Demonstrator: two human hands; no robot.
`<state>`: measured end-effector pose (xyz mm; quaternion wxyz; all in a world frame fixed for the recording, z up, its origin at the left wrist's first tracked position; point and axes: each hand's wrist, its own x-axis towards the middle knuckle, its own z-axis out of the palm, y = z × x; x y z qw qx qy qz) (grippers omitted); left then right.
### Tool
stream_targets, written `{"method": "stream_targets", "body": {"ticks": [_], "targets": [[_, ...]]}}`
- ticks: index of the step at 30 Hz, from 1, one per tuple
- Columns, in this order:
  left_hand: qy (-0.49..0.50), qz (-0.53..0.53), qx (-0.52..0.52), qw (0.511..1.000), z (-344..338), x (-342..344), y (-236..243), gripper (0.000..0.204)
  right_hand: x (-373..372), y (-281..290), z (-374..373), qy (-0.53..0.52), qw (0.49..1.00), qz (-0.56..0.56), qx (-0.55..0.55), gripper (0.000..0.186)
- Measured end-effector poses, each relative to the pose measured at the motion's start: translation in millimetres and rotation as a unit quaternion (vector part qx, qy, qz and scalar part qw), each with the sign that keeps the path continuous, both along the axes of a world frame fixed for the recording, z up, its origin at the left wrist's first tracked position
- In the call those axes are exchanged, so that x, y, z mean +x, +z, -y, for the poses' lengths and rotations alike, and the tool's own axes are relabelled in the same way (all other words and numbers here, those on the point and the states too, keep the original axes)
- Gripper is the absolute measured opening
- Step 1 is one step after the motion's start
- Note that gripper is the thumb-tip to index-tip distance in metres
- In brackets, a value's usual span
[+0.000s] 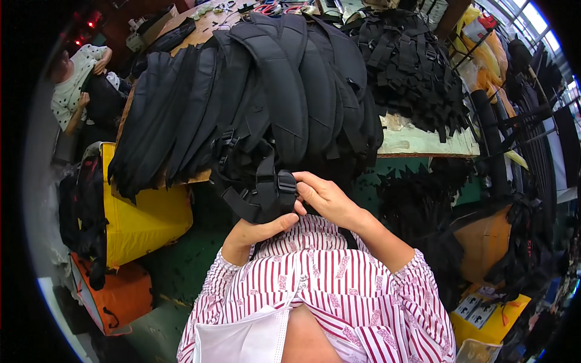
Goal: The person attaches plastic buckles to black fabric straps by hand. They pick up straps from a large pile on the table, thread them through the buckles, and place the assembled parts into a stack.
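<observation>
A black strap with plastic buckles [266,184] is held in front of my body, just off the table's near edge. My left hand [266,228] is closed around its lower part, with the thumb lying along the webbing. With thumb and forefinger my right hand [315,192] pinches the ribbed buckle [286,182] at the strap's right end. Right behind it, padded black shoulder straps [275,78] lie heaped on the table and hang over its edge. The fingers under the strap are partly hidden.
A tangle of black webbing with buckles [417,66] covers the table's right side. Scissors [269,8] lie at the far edge. Yellow bin [148,221] and orange box [118,296] stand at left. A carton [484,245] stands at right. Another person [78,91] sits far left.
</observation>
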<state>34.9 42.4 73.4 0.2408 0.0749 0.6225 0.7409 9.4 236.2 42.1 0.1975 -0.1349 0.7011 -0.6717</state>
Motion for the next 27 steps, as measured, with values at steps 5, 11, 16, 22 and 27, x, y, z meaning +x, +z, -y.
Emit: {"method": "stream_targets", "body": {"ticks": [5, 11, 16, 22, 27], "targets": [[-0.022, 0.03, -0.013, 0.999, 4.7, 3.8, -11.4, 0.016, -8.4, 6.6, 2.3, -0.005, 0.989, 0.022, -0.149, 0.034], [0.053, 0.012, 0.047, 0.997, 1.5, -7.6, -27.6, 0.021, -13.3, 11.8, 0.4, -0.087, 0.983, 0.024, -0.159, 0.025], [0.067, -0.011, 0.064, 0.996, 12.1, -10.3, -27.3, 0.019, -14.2, 7.6, -8.1, -0.111, 0.985, 0.028, -0.127, 0.022], [0.014, -0.003, 0.084, 0.996, 8.6, -8.1, -29.8, 0.017, -11.9, -11.5, 15.6, -0.009, 0.995, 0.028, -0.099, 0.027], [0.03, -0.005, 0.07, 0.997, 10.8, -8.3, -24.7, 0.015, -16.8, -7.1, 21.5, -0.017, 0.989, 0.083, -0.119, 0.03]]}}
